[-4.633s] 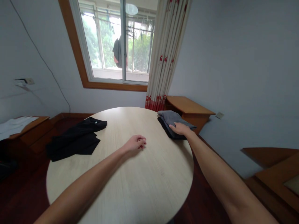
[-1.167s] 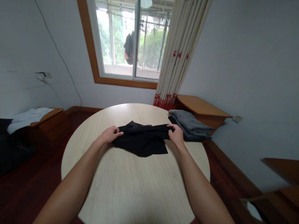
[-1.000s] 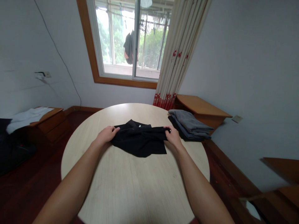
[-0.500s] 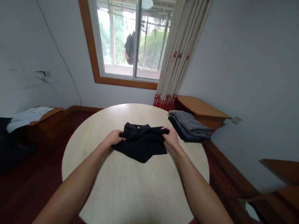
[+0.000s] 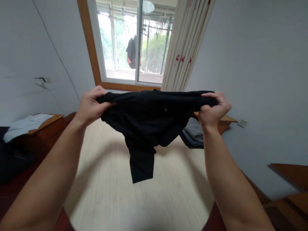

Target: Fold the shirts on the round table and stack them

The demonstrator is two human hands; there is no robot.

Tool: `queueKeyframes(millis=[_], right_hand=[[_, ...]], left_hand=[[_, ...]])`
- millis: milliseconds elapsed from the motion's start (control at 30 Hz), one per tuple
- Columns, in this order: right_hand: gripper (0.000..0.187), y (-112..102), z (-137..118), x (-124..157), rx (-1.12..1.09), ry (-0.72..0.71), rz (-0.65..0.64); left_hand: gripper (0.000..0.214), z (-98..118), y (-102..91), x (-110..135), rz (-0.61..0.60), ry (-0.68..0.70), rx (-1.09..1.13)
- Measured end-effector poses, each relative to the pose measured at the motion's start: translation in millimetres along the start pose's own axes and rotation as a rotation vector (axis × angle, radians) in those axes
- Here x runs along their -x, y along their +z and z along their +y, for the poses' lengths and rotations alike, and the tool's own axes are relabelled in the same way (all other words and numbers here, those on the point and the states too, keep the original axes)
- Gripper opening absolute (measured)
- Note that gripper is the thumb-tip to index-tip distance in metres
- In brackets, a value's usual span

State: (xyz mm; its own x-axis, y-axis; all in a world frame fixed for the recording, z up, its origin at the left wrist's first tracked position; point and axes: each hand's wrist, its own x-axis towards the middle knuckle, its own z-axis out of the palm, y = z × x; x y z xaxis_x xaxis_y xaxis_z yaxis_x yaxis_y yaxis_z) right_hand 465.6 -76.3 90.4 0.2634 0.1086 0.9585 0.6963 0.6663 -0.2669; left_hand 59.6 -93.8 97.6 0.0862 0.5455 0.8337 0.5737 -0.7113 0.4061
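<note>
Gripping the black garment (image 5: 149,118) by its two upper ends, your left hand (image 5: 92,104) at 9 o'clock and your right hand (image 5: 213,107) at 3 o'clock pinch the fabric between thumb and fingers. The garment hangs above the pale table (image 5: 108,199), one flap pointing to 6 o'clock. Beyond it, at 4 o'clock, lies the folded stack (image 5: 192,130). Farther back, locate the curtain (image 5: 183,57) at 1 o'clock.

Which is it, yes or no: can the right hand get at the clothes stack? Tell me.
Probably no: the right hand grips the shirt, which hangs partly in front of the stack. Letting go might free it.
</note>
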Motion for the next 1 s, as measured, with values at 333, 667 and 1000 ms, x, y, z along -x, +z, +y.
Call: queueKeyframes(millis=[333, 667, 1000], right_hand=[[0.061, 96.5, 44.6, 52.2, 0.394, 0.308, -0.943], [0.038, 33.9, 4.4, 182.7, 0.323, 0.477, -1.354], [0.017, 25.6, -0.2, 204.3, 0.126, 0.604, -1.460]], left_hand=[[0.041, -77.2, 102.1, -4.0, -0.281, -0.298, -0.618], [0.039, -62.1, 126.2, 139.6, -0.960, -0.240, -0.211], [0.037, -48.0, 100.3, 151.4, -1.112, -0.107, -0.076]])
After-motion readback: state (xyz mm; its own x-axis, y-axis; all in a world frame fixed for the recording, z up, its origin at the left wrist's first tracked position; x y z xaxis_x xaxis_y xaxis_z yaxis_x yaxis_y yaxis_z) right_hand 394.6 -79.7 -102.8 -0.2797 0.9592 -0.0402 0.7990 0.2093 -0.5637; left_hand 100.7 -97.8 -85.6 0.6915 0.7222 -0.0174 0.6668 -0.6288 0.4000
